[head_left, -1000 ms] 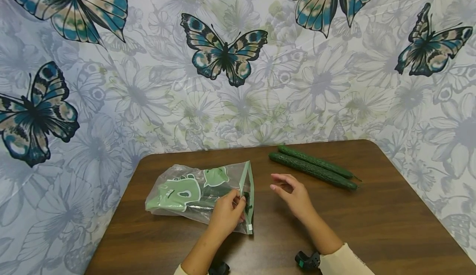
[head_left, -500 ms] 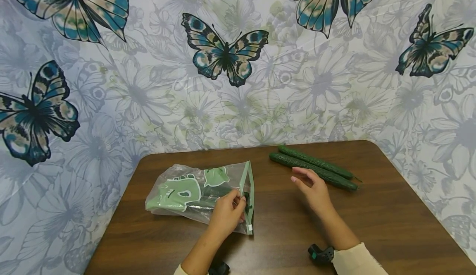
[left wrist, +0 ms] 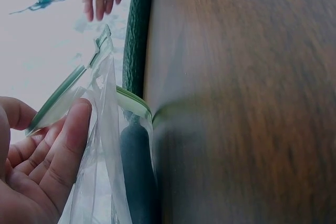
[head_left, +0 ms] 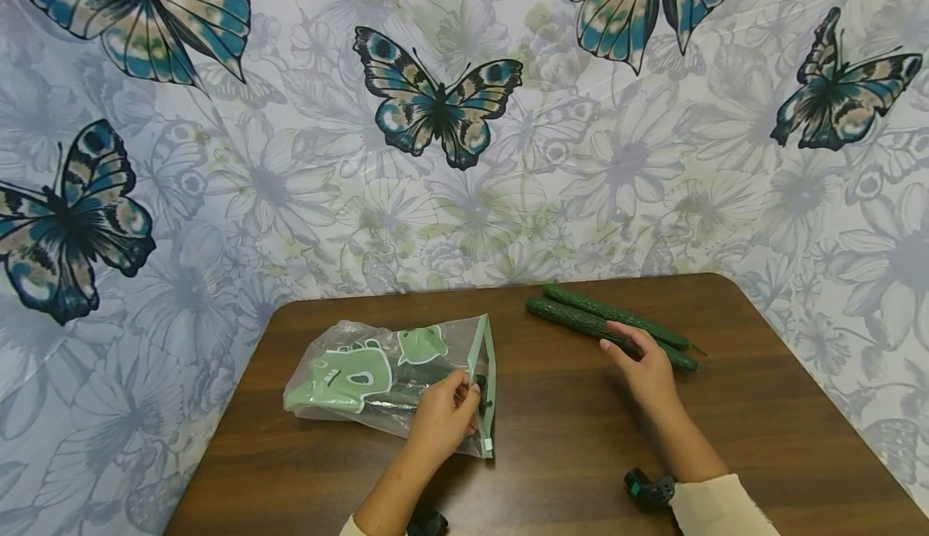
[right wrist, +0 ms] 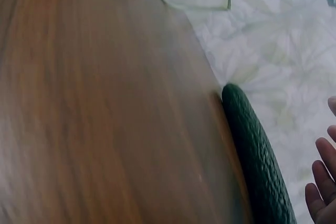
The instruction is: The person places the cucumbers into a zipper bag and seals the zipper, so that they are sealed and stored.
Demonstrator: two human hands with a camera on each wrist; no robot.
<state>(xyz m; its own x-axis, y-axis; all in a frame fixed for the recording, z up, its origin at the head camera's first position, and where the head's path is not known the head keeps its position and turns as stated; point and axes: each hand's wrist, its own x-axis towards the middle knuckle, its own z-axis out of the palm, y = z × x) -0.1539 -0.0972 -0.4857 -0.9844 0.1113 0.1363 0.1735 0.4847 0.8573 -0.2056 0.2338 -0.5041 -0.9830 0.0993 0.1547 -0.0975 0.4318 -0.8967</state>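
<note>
On the left of the table lies a clear zip bag [head_left: 348, 379] with green animal prints. My left hand [head_left: 440, 411] pinches the upper edge of its mouth, which gapes in the left wrist view. A dark green cucumber [left wrist: 137, 171] lies inside the bag, its stem end near the mouth. Two long cucumbers lie side by side at the back right: a front cucumber [head_left: 566, 318] and a rear cucumber [head_left: 617, 309]. Over the front one hovers my right hand [head_left: 649, 375], thumb and fingers apart and nothing between them. In the right wrist view, its fingers [right wrist: 326, 156] appear beside a cucumber, apart from it.
The brown wooden table [head_left: 551, 447] has rounded back corners and its far edge meets a hanging cloth [head_left: 479, 222] printed with flowers and butterflies. Black wrist devices sit on both wrists, the right wrist device [head_left: 648, 490] showing most fully.
My right hand has moved rightward from near the bag's mouth to above the front cucumber. The left hand and the bag have stayed in place.
</note>
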